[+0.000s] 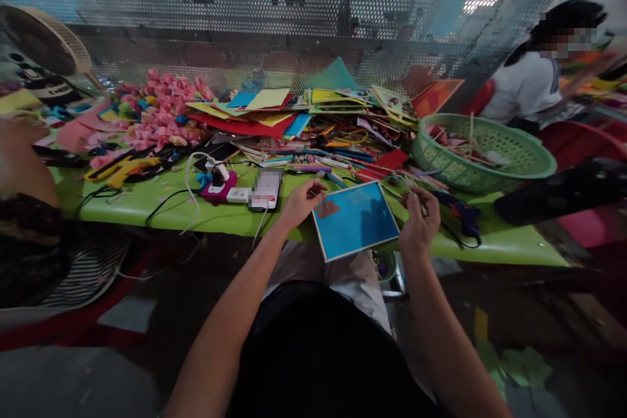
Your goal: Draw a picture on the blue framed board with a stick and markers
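A blue rectangular panel (362,228) edged with thin pale strips lies tilted at the table's front edge, over my lap. A brown patch shows near its upper left corner. My left hand (302,201) is beside that corner, its fingers curled into a pinch; what they hold, if anything, is too small to make out. To the right of the panel, my right hand (419,219) is closed, thumb against fingers, with a thin pale tip showing above them that I cannot name. A phone (266,189) with a cable lies left of my left hand.
A green basket (490,173) stands right, near a dark blue glue gun (463,215). Behind are coloured sheets (264,117), sticks and pink paper pieces (161,108). A purple power strip (219,189) trails cables. A person's arm (24,163) is left; another person (529,78) sits right.
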`<action>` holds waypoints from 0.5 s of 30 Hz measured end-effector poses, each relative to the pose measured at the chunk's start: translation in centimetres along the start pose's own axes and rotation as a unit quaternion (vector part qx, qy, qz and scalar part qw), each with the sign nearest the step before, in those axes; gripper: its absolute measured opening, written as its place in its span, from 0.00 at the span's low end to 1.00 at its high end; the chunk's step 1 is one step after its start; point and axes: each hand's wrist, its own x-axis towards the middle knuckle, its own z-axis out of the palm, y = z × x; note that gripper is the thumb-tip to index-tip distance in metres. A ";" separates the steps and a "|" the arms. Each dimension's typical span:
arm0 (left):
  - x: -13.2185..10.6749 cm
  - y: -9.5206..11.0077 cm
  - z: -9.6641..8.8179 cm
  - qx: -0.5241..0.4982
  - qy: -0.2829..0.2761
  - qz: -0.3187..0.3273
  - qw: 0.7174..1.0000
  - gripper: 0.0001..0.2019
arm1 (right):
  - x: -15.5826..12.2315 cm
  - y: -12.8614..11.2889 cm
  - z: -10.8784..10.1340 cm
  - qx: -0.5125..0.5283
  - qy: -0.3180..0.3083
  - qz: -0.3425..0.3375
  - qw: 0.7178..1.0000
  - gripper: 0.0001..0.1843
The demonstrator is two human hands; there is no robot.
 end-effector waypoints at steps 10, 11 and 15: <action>1.9 3.9 0.8 -0.211 0.106 0.000 0.972 0.25 | 0.0 0.1 -0.4 0.003 -0.083 0.010 0.997 0.26; 1.9 3.9 1.0 -0.229 0.107 -0.010 0.967 0.26 | 0.0 0.2 -0.4 0.006 -0.085 0.009 0.996 0.26; 1.2 3.1 1.8 -0.306 0.081 -0.065 0.946 0.30 | -0.1 0.5 -0.4 0.011 -0.078 0.004 0.997 0.26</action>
